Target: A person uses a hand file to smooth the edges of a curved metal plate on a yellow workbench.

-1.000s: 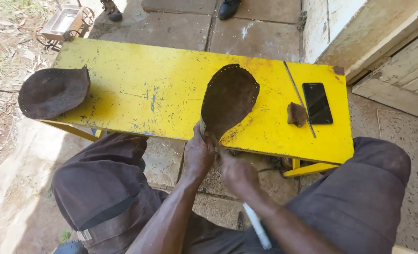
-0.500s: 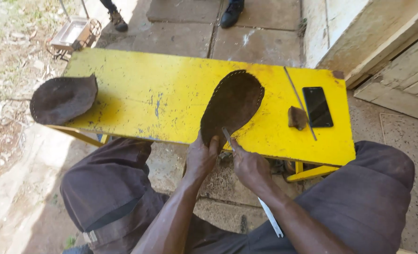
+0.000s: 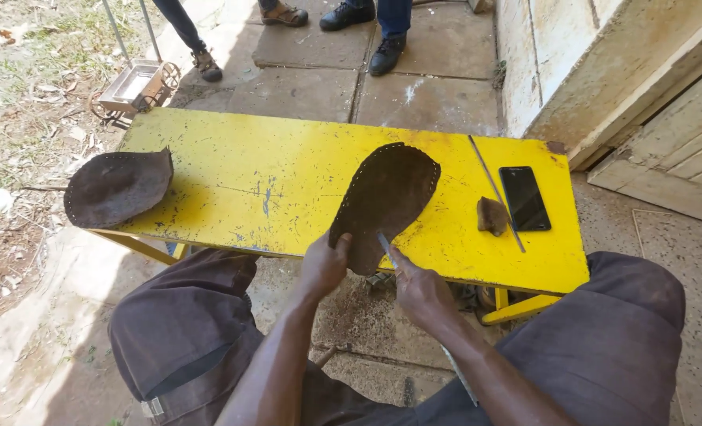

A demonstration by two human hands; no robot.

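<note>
Sole (image 3: 386, 197) shifted right; two hands (image 3: 325, 264) grip it (right holds blade (image 3: 384, 243)).

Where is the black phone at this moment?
The black phone lies flat on the right end of the yellow bench, just right of a thin metal rod and a small brown scrap.

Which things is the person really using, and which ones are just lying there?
In use:
- sole-shaped leather piece, gripped at its near end by the left hand
- thin blade in the right hand

Just lying about:
- second leather piece
- small brown scrap
- black phone
- thin rod
- yellow bench underneath
</note>
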